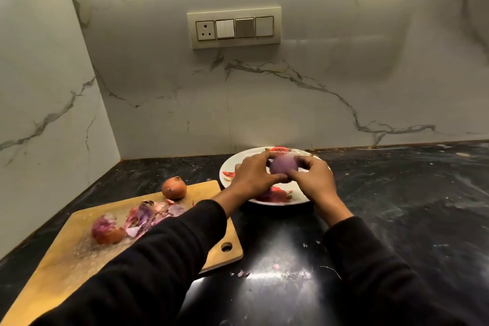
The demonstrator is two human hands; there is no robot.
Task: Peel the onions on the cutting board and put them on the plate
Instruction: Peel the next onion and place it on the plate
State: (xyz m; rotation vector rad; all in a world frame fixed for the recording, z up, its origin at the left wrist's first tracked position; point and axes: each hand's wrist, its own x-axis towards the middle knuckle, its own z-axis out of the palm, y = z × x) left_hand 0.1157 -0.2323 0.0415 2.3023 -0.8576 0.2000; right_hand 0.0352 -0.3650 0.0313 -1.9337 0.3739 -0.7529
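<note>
A peeled purple onion (282, 165) is held over the white plate (299, 197), gripped between my left hand (254, 173) and my right hand (313, 174), fingers of both curled round it. On the wooden cutting board (79, 254) an unpeeled brown onion (174, 188) sits at the far edge. A partly peeled onion (105, 229) lies nearer the left, with a heap of loose purple skins (150, 216) between them. My left forearm hides part of the board and the plate's near rim.
The plate has red markings (277, 194) on its rim. Bits of skin (242, 273) lie on the black counter in front. Marble walls close the back and left; a switch panel (234, 27) is on the back wall.
</note>
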